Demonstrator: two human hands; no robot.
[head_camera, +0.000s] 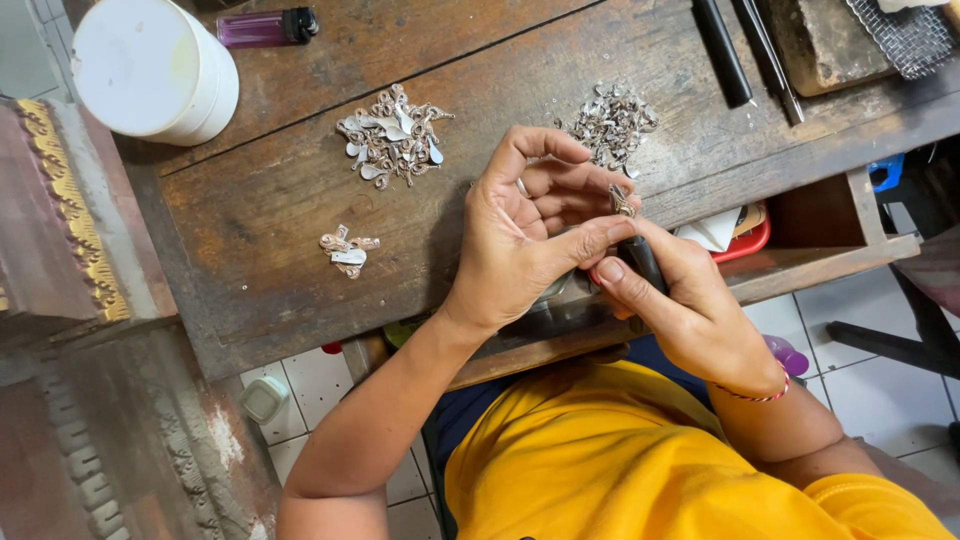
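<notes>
Left hand (520, 235) pinches a tiny filigree metal ornament (622, 202); right hand (690, 310) grips a dark tool (643, 262). The ornament looks light, delicate, best held by edges.

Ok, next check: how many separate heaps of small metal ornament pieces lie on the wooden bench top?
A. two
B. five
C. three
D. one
C: a large heap lies left of centre, a small cluster sits below it, and a grey heap lies just beyond the hands, all on the wooden bench.
</notes>
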